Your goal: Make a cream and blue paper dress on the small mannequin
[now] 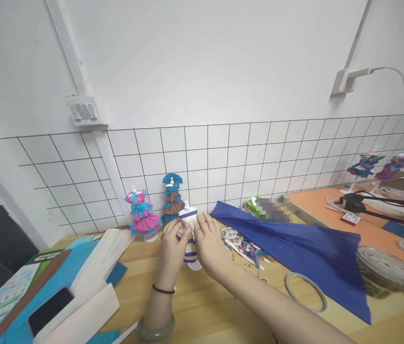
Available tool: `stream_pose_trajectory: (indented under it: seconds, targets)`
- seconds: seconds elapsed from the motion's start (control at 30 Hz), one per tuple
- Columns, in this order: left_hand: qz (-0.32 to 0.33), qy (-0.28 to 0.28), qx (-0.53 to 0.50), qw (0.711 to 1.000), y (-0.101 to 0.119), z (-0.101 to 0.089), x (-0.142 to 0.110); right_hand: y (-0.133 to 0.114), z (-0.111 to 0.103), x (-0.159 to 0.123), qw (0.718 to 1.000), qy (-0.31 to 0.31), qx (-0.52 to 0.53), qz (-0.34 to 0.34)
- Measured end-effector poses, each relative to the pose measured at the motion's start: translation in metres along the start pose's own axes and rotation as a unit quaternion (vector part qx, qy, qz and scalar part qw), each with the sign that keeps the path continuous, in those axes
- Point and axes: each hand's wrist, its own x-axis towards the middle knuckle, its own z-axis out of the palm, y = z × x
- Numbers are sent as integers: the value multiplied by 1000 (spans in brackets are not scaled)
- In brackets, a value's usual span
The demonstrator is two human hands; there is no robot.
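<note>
The bench (195, 310) is light wood, set against a white wall (223, 57) with a black grid of tile lines along its lower part; a socket (341, 82) with a plugged-in white cable is on the right, and a switch plate (84, 112) on the left. An orange surface (316, 205) adjoins at the right. The small mannequin (188, 217), in white with dark blue stripes, stands upright on the bench between the hands. The left hand (176, 239) pinches its side with bent fingers; the right hand (207, 239) lies along the other side, fingers extended. Just behind stand a pink-and-blue dressed figure (144, 217) and a blue-and-brown one (173, 200). Blue paper (295, 239) spreads to the right, beside paper scraps (241, 243).
</note>
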Motion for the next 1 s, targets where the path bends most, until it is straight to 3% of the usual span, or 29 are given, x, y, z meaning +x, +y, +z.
stream_pose_trajectory:
  seconds: [0.23, 0.53, 0.8, 1.0]
  targets:
    - [-17, -10, -13, 1000, -3, -2, 2, -8, 1, -8, 999, -12, -36, 31]
    - [9, 2, -1, 1000, -4, 1, 0, -19, 10, -11, 999, -18, -17, 30]
    - [-31, 1, -25, 999, -3, -3, 2, 18, 6, -5, 978, 49, 199, 38]
    - [-37, -10, -40, 998, -4, -4, 2, 30, 18, 12, 937, 12, 341, 76]
